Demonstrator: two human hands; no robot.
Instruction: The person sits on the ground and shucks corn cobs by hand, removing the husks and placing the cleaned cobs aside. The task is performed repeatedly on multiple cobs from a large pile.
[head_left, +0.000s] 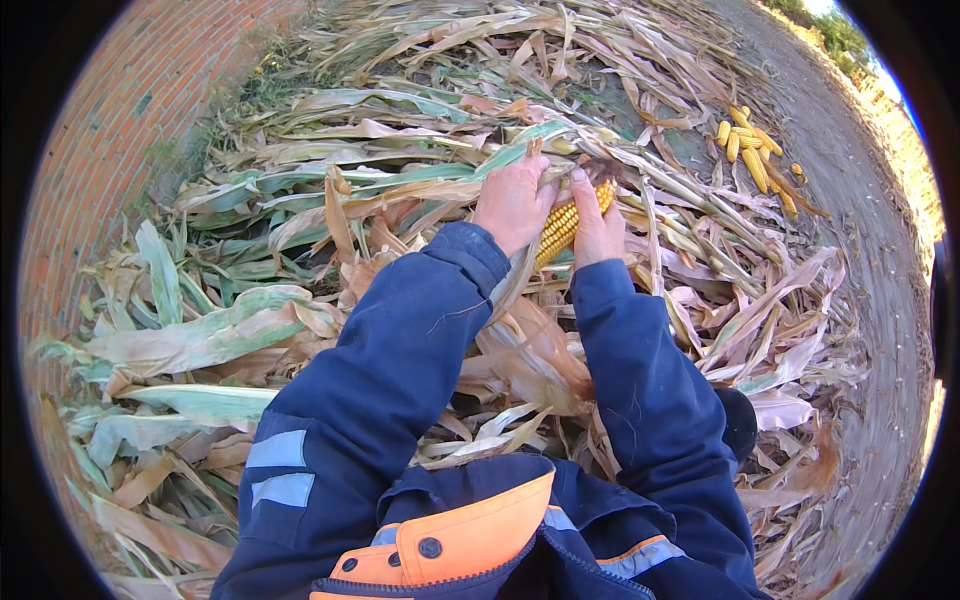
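Observation:
A yellow corn ear (559, 226) is held between my two hands, its kernels bare along the side facing me. My right hand (598, 225) grips it from the right, with the thumb near the tip, where dark silk (600, 169) sticks out. On the left, my left hand (516, 199) has its fingers closed on pale husk (553, 174) beside the ear. A strip of husk (517, 281) hangs down below that hand. Under both hands lie dry corn stalks and leaves (420, 199). The fingertips of both hands are partly hidden.
Several husked corn ears (750, 150) lie in a small pile at the upper right, beside a bare dirt track (874, 247). A brick surface (150, 97) borders the left side. Loose husks (536, 352) lie close in front of my body, and long stalks (712, 199) cross toward the right.

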